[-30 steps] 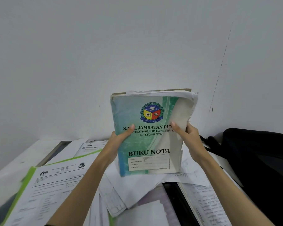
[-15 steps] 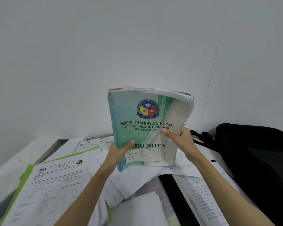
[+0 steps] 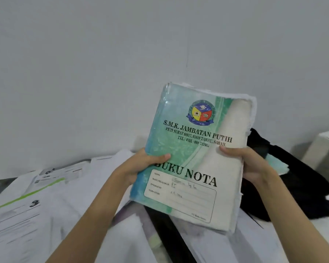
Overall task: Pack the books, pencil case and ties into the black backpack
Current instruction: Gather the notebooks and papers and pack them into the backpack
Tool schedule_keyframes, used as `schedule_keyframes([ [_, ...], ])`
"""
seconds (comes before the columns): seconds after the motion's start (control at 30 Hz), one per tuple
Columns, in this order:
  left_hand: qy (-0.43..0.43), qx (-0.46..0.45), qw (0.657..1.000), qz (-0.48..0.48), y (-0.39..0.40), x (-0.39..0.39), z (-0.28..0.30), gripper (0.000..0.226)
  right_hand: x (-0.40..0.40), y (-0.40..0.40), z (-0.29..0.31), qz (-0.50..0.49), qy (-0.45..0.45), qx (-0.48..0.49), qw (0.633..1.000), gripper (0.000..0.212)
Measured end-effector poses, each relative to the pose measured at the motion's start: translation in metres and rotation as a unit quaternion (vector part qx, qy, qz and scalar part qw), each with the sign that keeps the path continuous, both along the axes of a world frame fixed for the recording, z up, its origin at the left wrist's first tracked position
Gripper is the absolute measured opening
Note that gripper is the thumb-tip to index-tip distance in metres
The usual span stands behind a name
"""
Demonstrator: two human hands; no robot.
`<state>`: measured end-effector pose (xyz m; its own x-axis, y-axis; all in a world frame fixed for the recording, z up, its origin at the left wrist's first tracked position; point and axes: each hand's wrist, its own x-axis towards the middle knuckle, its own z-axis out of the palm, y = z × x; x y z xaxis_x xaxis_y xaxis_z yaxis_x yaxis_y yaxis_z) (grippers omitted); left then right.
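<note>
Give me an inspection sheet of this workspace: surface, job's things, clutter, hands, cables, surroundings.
Surface: table, largely covered by papers.
Job's things: green and white notebook marked BUKU NOTA, held up off the table, tilted, with more pages stacked behind it; black backpack to its right, partly hidden. Pencil case and ties: nothing seen.
Clutter: loose printed sheets, some with green edges, left of and below the notebook.
Hands: left hand grips the notebook's left edge; right hand grips its right edge.
Cables: nothing seen.
Surroundings: plain pale wall behind; a white object at far right, unclear.
</note>
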<state>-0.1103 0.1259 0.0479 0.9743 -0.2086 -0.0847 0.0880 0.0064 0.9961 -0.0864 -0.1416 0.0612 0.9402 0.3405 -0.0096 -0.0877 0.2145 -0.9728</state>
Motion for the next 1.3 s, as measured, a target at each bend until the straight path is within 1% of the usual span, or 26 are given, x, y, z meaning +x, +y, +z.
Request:
schedule_keyframes([
  [0.03, 0.017, -0.014, 1.0, -0.02, -0.017, 0.007, -0.005, 0.042, -0.002, -0.018, 0.001, -0.021, 0.007, -0.009, 1.0, 0.08],
  [0.07, 0.032, -0.035, 0.998, -0.037, -0.038, 0.016, -0.01, 0.04, -0.002, -0.042, 0.002, -0.043, 0.006, -0.013, 0.999, 0.076],
  [0.1, 0.045, -0.066, 0.996, -0.041, -0.055, 0.023, -0.017, 0.039, -0.004, -0.058, 0.004, -0.061, 0.01, -0.016, 0.998, 0.064],
  [0.13, 0.057, -0.092, 0.994, -0.032, -0.072, 0.031, -0.025, 0.042, -0.006, -0.075, 0.005, -0.081, 0.015, -0.014, 0.997, 0.055],
  [0.17, 0.072, -0.105, 0.992, -0.018, -0.09, 0.038, -0.032, 0.048, -0.009, -0.092, 0.008, -0.104, 0.022, -0.017, 0.994, 0.052],
  [0.2, 0.08, -0.09, 0.993, -0.005, -0.108, 0.044, -0.04, 0.05, -0.009, -0.113, 0.009, -0.13, 0.023, -0.019, 0.991, 0.051],
  [0.27, 0.076, 0.023, 0.997, 0.012, -0.141, 0.053, -0.057, 0.041, -0.009, -0.15, 0.011, -0.177, 0.019, -0.013, 0.984, 0.049],
  [0.33, 0.078, 0.117, 0.99, -0.001, -0.171, 0.062, -0.072, 0.034, -0.006, -0.184, 0.01, -0.222, 0.021, 0.003, 0.975, 0.047],
  [0.37, 0.084, 0.133, 0.987, -0.013, -0.185, 0.065, -0.076, 0.034, -0.005, -0.2, 0.01, -0.235, 0.029, 0.014, 0.972, 0.043],
  [0.4, 0.098, 0.127, 0.987, -0.019, -0.199, 0.07, -0.079, 0.034, -0.003, -0.215, 0.009, -0.241, 0.035, 0.024, 0.97, 0.041],
  [0.47, 0.116, 0.104, 0.988, -0.012, -0.219, 0.078, -0.081, 0.035, 0.005, -0.238, 0.006, -0.239, 0.042, 0.033, 0.97, 0.043],
  [0.5, 0.113, 0.112, 0.987, -0.002, -0.227, 0.083, -0.082, 0.036, 0.011, -0.248, 0.005, -0.236, 0.044, 0.032, 0.97, 0.048],
  [0.57, 0.09, 0.156, 0.983, 0.012, -0.238, 0.091, -0.085, 0.038, 0.023, -0.261, 0.003, -0.23, 0.046, 0.026, 0.972, 0.058],
  [0.6, 0.077, 0.177, 0.981, 0.019, -0.245, 0.094, -0.086, 0.036, 0.03, -0.267, 0.003, -0.225, 0.046, 0.021, 0.973, 0.061],
  [0.67, 0.057, 0.196, 0.979, 0.021, -0.252, 0.097, -0.085, 0.024, 0.042, -0.275, 0.001, -0.204, 0.041, 0.015, 0.978, 0.062],
  [0.73, 0.061, 0.177, 0.981, 0.047, -0.25, 0.101, -0.081, 0.007, 0.055, -0.283, -0.002, -0.179, 0.049, 0.016, 0.982, 0.054],
  [0.8, 0.064, 0.13, 0.981, 0.127, -0.236, 0.115, -0.076, 0.008, 0.065, -0.292, -0.004, -0.15, 0.065, 0.015, 0.986, 0.04],
  [0.87, 0.061, 0.097, 0.971, 0.209, -0.217, 0.133, -0.07, 0.02, 0.074, -0.3, -0.006, -0.125, 0.081, 0.016, 0.989, 0.033],
  [0.97, 0.023, 0.127, 0.948, 0.292, -0.203, 0.156, -0.046, 0.024, 0.087, -0.307, -0.012, -0.128, 0.093, 0.004, 0.987, 0.032],
  [1.03, -0.025, 0.136, 0.937, 0.321, -0.207, 0.166, -0.019, 0.022, 0.096, -0.31, -0.023, -0.161, 0.096, 0.006, 0.982, 0.034],
  [1.1, -0.088, 0.151, 0.924, 0.339, -0.217, 0.173, 0.009, 0.019, 0.105, -0.311, -0.037, -0.205, 0.094, 0.033, 0.974, 0.029],
  [1.2, -0.189, 0.217, 0.901, 0.325, -0.246, 0.17, 0.039, 0.016, 0.116, -0.298, -0.061, -0.299, 0.067, 0.1, 0.947, 0.028],
  [1.23, -0.228, 0.235, 0.893, 0.308, -0.259, 0.167, 0.045, 0.016, 0.119, -0.288, -0.069, -0.345, 0.059, 0.103, 0.931, 0.031],
  [1.3, -0.297, 0.26, 0.88, 0.266, -0.284, 0.161, 0.049, 0.016, 0.124, -0.263, -0.087, -0.432, 0.062, 0.065, 0.897, 0.034],
])
